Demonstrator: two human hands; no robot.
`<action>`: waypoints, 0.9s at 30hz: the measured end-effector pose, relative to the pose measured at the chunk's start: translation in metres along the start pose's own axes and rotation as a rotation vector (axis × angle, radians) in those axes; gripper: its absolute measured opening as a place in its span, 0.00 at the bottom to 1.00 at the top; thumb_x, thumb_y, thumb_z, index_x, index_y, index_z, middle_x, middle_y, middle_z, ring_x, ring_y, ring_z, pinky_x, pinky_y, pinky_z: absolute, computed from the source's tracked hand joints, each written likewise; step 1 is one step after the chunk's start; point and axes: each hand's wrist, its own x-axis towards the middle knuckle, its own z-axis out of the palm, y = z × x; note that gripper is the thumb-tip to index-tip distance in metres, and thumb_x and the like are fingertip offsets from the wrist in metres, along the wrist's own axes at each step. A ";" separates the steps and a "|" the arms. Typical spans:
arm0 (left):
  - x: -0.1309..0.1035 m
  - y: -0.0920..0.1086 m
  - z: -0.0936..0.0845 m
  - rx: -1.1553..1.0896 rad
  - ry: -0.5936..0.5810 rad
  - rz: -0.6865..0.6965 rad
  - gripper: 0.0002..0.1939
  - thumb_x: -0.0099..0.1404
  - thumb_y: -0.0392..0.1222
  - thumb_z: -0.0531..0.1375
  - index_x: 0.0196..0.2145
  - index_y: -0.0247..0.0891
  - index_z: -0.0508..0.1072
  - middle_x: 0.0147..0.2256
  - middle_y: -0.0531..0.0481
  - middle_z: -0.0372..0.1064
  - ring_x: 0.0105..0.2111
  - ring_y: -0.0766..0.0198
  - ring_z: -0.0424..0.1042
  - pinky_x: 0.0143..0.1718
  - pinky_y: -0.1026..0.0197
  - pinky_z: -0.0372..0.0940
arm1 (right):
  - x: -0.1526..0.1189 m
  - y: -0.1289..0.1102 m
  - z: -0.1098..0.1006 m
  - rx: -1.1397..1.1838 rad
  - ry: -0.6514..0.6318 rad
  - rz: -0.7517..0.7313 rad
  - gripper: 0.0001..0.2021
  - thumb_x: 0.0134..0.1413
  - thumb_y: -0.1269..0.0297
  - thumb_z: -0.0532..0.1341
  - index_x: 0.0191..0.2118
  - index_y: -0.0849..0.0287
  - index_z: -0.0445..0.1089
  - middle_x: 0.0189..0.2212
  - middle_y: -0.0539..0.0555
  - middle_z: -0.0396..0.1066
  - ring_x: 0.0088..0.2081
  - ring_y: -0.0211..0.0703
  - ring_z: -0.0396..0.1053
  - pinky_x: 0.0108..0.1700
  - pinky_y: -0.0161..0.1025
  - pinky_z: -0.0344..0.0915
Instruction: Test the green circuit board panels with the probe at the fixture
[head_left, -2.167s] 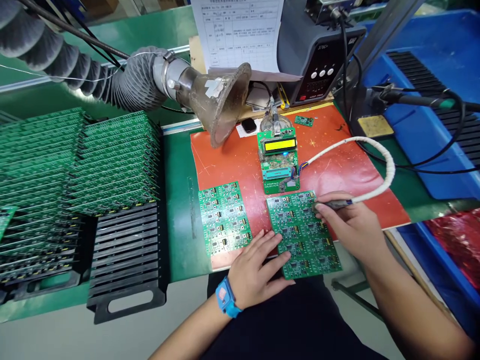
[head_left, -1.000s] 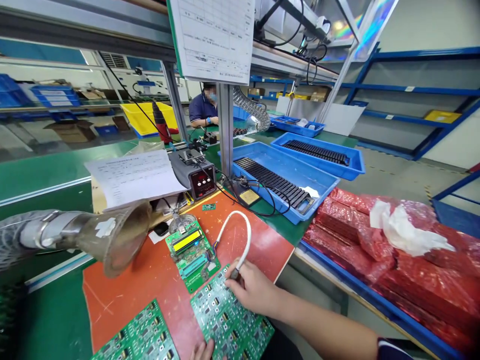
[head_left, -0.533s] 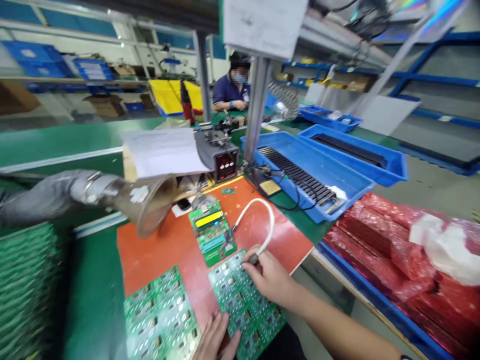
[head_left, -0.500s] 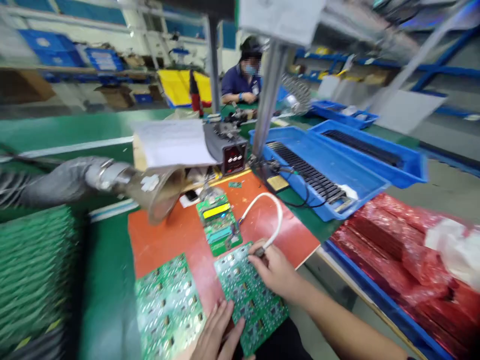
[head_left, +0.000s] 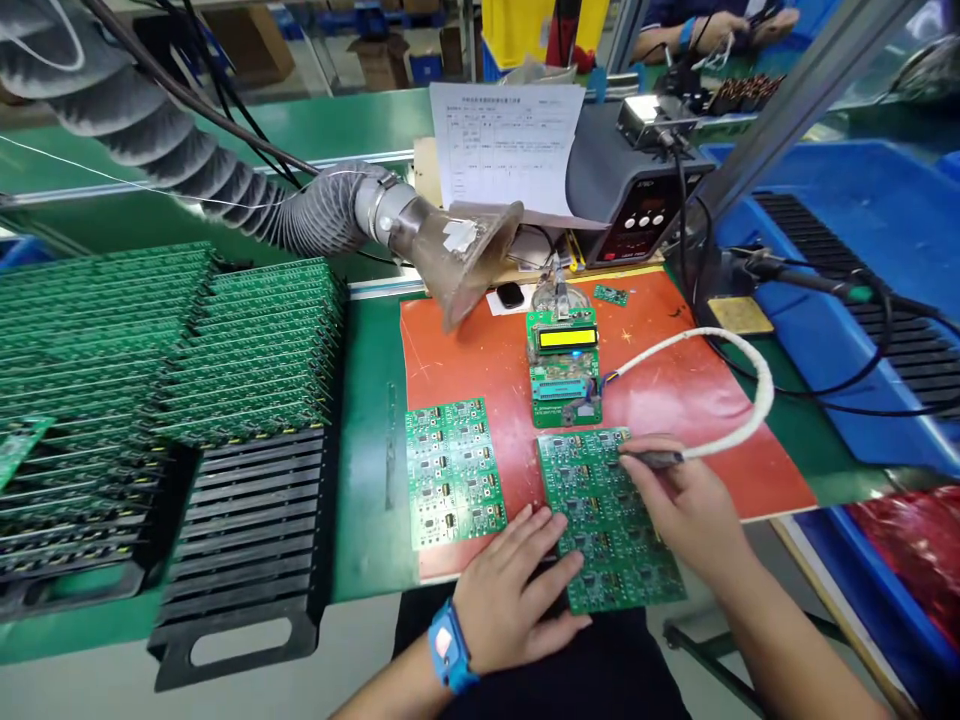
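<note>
Two circuit board panels are laid toward the front edge of the red mat [head_left: 465, 360]. The nearer-right panel [head_left: 600, 510] juts past that edge, and its left side is steadied by the left hand [head_left: 502, 590], whose fingers are spread flat and closed around nothing. The probe [head_left: 660, 458] is pinched in the right hand [head_left: 694, 500], its end held at the panel's far right corner; whether a pad is touched cannot be told. The hands are apart. The left panel [head_left: 457, 470] lies just beside, untouched. Behind, the programmer board [head_left: 562, 410] is joined to the probe by a white-sleeved cable [head_left: 761, 390], looped over the mat's right part.

Contact could be lost or a wrong point bridged if the panel is nudged, since its front part appears unsupported by the mat. If the overhang is pressed, the panel could be tipped; if the cable is tugged, the programmer board could be dragged.
</note>
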 end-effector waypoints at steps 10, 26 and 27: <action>0.000 0.001 -0.001 -0.055 -0.020 -0.049 0.25 0.63 0.52 0.60 0.53 0.36 0.66 0.58 0.39 0.60 0.60 0.51 0.58 0.57 0.45 0.62 | 0.000 -0.003 -0.004 -0.057 0.010 0.003 0.08 0.61 0.59 0.57 0.41 0.57 0.68 0.37 0.55 0.71 0.39 0.46 0.70 0.43 0.42 0.66; 0.004 0.001 -0.007 -0.159 -0.014 -0.095 0.22 0.62 0.51 0.62 0.50 0.37 0.69 0.57 0.40 0.62 0.58 0.53 0.61 0.58 0.47 0.63 | 0.000 -0.001 -0.004 0.064 -0.007 0.055 0.09 0.60 0.58 0.58 0.40 0.57 0.68 0.36 0.55 0.70 0.36 0.45 0.69 0.41 0.43 0.67; 0.004 0.001 -0.007 -0.163 -0.018 -0.095 0.21 0.62 0.52 0.62 0.50 0.38 0.69 0.57 0.40 0.62 0.58 0.53 0.61 0.58 0.47 0.62 | 0.000 -0.002 -0.004 0.067 -0.005 0.056 0.09 0.60 0.58 0.58 0.39 0.57 0.68 0.36 0.55 0.70 0.36 0.45 0.69 0.41 0.43 0.67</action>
